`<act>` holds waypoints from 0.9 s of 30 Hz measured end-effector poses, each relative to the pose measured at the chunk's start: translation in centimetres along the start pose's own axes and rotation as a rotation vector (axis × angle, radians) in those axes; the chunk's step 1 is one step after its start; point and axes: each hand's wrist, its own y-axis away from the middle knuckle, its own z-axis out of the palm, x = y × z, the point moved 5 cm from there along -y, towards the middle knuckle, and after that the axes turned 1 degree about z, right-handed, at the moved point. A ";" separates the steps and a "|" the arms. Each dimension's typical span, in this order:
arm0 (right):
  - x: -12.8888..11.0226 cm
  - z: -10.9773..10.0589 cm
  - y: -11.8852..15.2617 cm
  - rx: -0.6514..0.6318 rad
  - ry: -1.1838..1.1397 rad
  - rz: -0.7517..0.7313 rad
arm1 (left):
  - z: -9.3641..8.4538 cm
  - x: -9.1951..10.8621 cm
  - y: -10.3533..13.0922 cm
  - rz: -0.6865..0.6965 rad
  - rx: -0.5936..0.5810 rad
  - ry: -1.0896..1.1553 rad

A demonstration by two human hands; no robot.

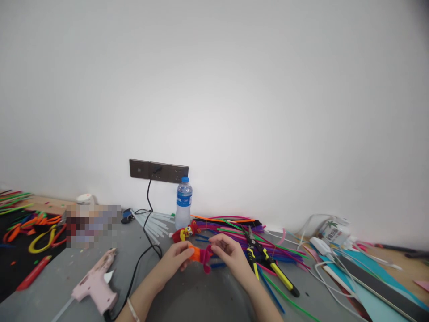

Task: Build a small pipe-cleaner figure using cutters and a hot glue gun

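- The grey worktop (187, 300) lies under your forearms and carries everything near you.
- A loose spread of coloured stems (291, 258) lies beyond and beside your right hand, with yellow-and-black cutters (281, 276) on top, their handles towards you.
- The pink glue gun (97, 281) lies on its side to your left, well apart from your hands; the clear bottle (183, 200) stands near the wall.
- Your left hand (179, 257) has its grip closed, thumb and fingertips pinching the orange end of the fuzzy piece (196, 253).
- Your right hand (231, 257) pinches the same piece at its magenta end, thumb against fingers.
- A small red and yellow figure (187, 232) with round eyes lies just beyond your left fingers.
- The fuzzy piece, smallest here, is held between your two hands above the worktop. It looks light, soft and bendable, not slippery, and hard pressure would probably squash its shape. You would do best to take it by its two ends, lightly, leaving the looped magenta edge free.
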 end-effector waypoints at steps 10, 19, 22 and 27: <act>0.2 0.5 0.0 -0.073 -0.137 0.062 | -0.2 -0.2 -0.1 0.045 -0.006 -0.053; 0.1 0.7 0.1 -0.072 -0.152 0.115 | -0.1 -0.2 0.0 0.058 -0.013 -0.094; 0.0 0.7 0.1 -0.058 -0.144 0.109 | -0.1 0.0 0.0 0.033 0.004 -0.085; 0.3 0.6 0.1 -0.034 -0.101 0.121 | -0.2 -0.4 -0.2 0.007 0.037 -0.032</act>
